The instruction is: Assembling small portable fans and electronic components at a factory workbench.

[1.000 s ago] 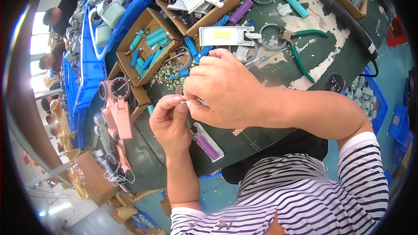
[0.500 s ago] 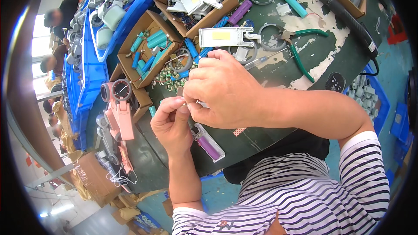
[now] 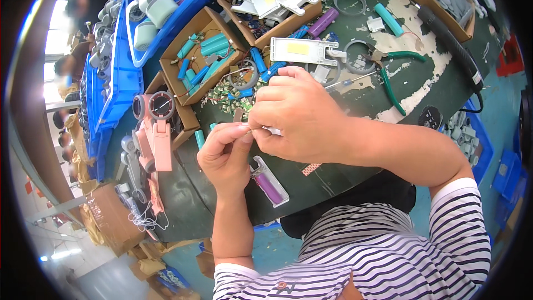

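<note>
I see my left hand (image 3: 225, 158) and right hand (image 3: 294, 116) pinching what looks like a thin wire above the purple cell (image 3: 269, 184); it could slip and vanish among loose parts.

I see through one head-worn fisheye view, looking steeply down, close over my hands and the cluttered green workbench (image 3: 333, 183); its edges bend.

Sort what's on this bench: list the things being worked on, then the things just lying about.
In hand:
left hand and right hand, pinching a small part
purple cell in holder, just beneath

Lying about:
green-handled pliers
box of teal cells
pink fans
</note>
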Motion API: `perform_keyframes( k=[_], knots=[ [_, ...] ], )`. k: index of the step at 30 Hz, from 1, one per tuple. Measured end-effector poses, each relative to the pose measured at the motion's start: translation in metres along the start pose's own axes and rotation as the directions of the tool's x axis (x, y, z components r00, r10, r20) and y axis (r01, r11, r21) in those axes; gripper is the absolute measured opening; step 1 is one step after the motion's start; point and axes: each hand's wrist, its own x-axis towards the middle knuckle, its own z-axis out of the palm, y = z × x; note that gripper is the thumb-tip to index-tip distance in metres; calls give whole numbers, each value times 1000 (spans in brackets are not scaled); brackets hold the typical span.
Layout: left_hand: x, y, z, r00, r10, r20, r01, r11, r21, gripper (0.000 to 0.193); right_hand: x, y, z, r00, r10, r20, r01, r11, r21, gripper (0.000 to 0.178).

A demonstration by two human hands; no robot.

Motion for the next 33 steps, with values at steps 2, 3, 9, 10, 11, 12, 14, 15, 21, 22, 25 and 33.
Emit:
perform_keyframes(
  k=[2,3,9,10,11,12,14,15,21,22,25,33],
  knots=[
    [0,0,1,1000,19,12,-20,998,58,15,0,0,0,1000,-3,2,3,1000,-4,6],
    [-1,1,1,1000,25,5,-25,998,57,15,0,1,1,1000,-8,-1,8,1000,-15,7],
    [-1,5,7,999,-50,-15,46,984,-173,16,3,-3,-5,1000,18,21,-19,998,60,9],
    [-1,5,8,998,-67,-8,64,979,-193,16,3,-3,-6,999,32,25,-34,996,77,9],
    [-2,6,8,996,-88,0,86,974,-211,16,3,-3,-6,999,28,28,-30,997,75,9],
    [-2,6,8,996,-85,-3,83,973,-214,16,3,-3,-5,999,33,32,-35,997,72,8],
    [-2,9,8,991,-134,-12,128,967,-222,14,3,-3,-5,999,34,37,-37,997,68,8],
    [-2,10,9,991,-131,-14,125,967,-224,14,4,-3,-5,999,38,36,-41,997,68,8],
    [0,9,10,995,-99,12,98,955,-280,12,3,-4,-4,999,30,12,-31,996,83,8],
    [0,9,10,995,-98,13,98,956,-277,12,3,-4,-3,1000,27,10,-27,996,90,8],
    [0,10,11,996,-90,13,90,966,-243,11,3,-3,-3,1000,24,14,-26,995,93,8],
    [-4,8,11,991,-134,-17,126,965,-228,12,2,-1,1,1000,15,3,-15,995,96,8]
  ],
)
